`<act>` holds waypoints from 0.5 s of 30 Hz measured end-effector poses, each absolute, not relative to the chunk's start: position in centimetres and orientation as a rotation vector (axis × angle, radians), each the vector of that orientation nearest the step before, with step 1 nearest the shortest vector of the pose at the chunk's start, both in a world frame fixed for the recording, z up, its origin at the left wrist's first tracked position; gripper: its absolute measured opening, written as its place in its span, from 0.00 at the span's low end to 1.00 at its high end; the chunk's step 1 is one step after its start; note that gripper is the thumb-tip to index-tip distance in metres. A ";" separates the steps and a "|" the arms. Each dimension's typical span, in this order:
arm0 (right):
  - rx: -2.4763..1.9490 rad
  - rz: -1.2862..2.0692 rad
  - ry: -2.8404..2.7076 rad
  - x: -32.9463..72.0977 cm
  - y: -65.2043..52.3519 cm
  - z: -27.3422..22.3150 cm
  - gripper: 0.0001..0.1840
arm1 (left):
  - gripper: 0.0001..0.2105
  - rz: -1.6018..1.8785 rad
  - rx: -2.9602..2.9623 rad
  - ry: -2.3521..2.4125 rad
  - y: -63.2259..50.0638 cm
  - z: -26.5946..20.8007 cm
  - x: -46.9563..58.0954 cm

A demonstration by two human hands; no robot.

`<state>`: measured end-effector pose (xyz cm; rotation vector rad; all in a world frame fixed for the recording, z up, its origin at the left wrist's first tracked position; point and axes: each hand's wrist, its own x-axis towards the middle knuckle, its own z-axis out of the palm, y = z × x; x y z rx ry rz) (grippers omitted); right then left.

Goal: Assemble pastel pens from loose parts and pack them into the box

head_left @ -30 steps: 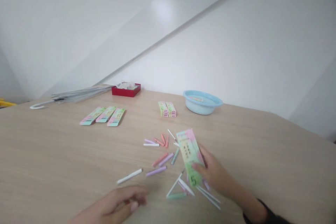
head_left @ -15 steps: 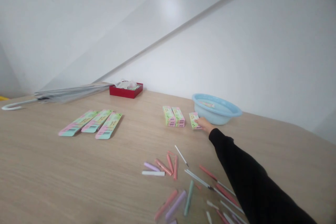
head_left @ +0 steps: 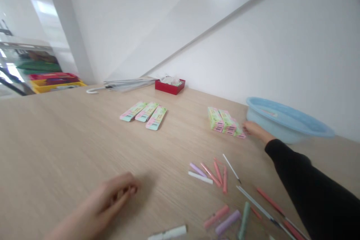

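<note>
Small green, yellow and pink printed boxes stand in a stack towards the back right of the table. My right hand reaches to one printed box pressed against the stack's right side. Its blurred fingers grip that box's right edge. Over the bare wood at the lower left, my left hand hovers with curled fingers and nothing visible in them. Three flat printed cards lie side by side further back. Loose coloured tubes and thin white sticks are scattered at the front right.
Just right of my right hand, a light blue basin rests near the wall. A red box with plastic-wrapped contents sits at the back, beside a folded clear umbrella. Beyond the table's left end is a yellow bin.
The view has swung left. My right hand has moved the small box leftward against the stack. My left hand has come into view at the lower left.
</note>
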<state>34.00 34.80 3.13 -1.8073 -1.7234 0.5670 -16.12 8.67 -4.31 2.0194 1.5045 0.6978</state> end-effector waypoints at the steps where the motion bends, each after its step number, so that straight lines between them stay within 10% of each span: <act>1: -1.873 0.592 -1.740 34.3 34.6 3.7 0.16 | 0.15 0.686 2.118 1.577 10.5 -2.4 -16.1; 15: -1.704 0.384 -2.405 33.7 20.4 6.0 0.20 | 0.17 0.365 2.145 2.459 29.8 -1.4 -9.0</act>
